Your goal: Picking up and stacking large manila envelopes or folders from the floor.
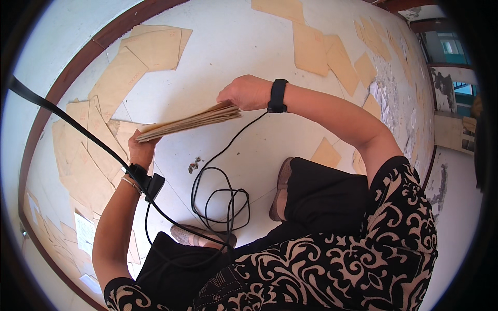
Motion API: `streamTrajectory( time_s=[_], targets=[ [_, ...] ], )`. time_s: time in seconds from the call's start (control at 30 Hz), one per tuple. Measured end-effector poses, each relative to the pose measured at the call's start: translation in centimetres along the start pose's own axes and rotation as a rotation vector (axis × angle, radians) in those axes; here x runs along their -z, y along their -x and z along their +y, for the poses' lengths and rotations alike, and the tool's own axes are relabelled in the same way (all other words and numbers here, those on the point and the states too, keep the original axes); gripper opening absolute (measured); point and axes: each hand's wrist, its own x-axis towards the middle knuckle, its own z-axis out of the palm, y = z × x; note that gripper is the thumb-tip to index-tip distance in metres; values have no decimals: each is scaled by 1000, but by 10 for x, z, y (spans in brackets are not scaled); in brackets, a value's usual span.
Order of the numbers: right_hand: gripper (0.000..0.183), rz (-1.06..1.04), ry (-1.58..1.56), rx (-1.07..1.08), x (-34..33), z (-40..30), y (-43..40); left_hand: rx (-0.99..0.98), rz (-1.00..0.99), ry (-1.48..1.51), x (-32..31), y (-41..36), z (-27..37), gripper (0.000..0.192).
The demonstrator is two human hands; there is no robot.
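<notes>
A stack of brown kraft paper envelopes [190,121] is held between my two hands above the tiled floor, seen nearly edge-on and slanting up to the right. My left hand [142,147] grips its left end from below, with the thumb beside the edge. At the other end, my right hand [246,93] grasps the upper right corner, fingers curled over it. The fingers under the stack are partly hidden. Loose kraft envelopes [116,79] lie overlapping on the floor behind and left of the stack.
More envelopes [311,48] are spread at the far side and right, near torn white paper [376,95]. A black cable [229,190] lies coiled between my feet and runs to my wrists. Debris [195,165] sits on the floor. A brown baseboard [70,74] edges the wall.
</notes>
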Motion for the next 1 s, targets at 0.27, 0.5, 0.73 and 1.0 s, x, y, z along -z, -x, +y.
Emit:
streamTrajectory(
  time_s=[0.27, 0.5, 0.73, 1.0],
  targets=[
    [26, -63, -295, -34, 18, -13, 9, 100, 41, 44, -6, -3, 11, 22],
    [17, 147, 162, 1, -15, -14, -2, 48, 26, 34, -7, -3, 8, 23],
    [14, 129, 298, -43, -4, -9, -1, -48, -44, -59, -4, 0, 9, 27],
    [28, 79, 252, -119, -5, -12, -14, 85, -53, 26, -9, -13, 17, 27]
  ],
)
